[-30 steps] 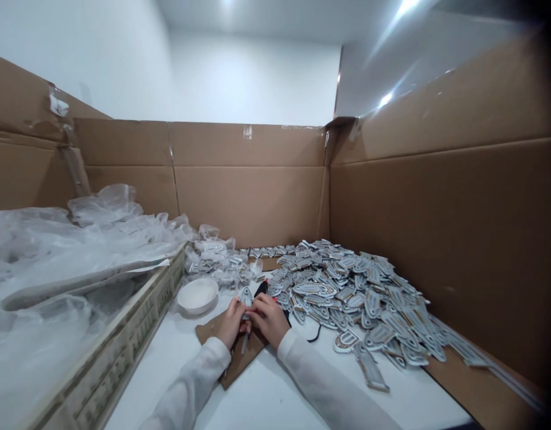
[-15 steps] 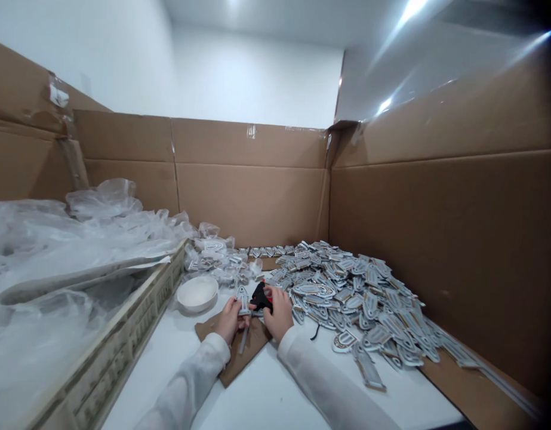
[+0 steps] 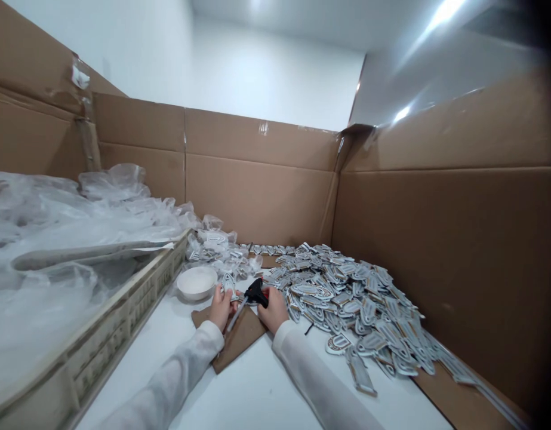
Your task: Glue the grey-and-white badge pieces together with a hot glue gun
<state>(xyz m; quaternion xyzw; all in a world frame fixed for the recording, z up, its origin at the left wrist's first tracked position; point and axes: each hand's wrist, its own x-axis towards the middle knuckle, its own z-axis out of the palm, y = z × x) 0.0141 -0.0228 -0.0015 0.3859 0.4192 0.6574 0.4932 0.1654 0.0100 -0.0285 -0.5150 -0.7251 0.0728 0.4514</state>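
Left fingers: the left hand [image 3: 220, 304] is closed in a pinch on one flat piece [image 3: 228, 283], silver-grey, held just above the bench.
Right fingers: the right hand [image 3: 274, 309] is wrapped shut around one black tool [image 3: 256, 292] with a red part; its thin grey tip is slanted toward the left hand.
Under the hands: one cardboard scrap [image 3: 237, 340] is laid on the white bench [image 3: 266, 388].
Beside: one white bowl [image 3: 197, 282] is set just left of the hands.
Right: a loose heap [image 3: 347, 298] of like pieces is spread out, far too many to be counted.
Behind the bowl: several clear bags [image 3: 212, 251] of pieces are seen; the number cannot be told.
Left: one crate [image 3: 123, 322] is filled with plastic wrap.
Progress: only one piece is in hand; most of the work is judged to be left.
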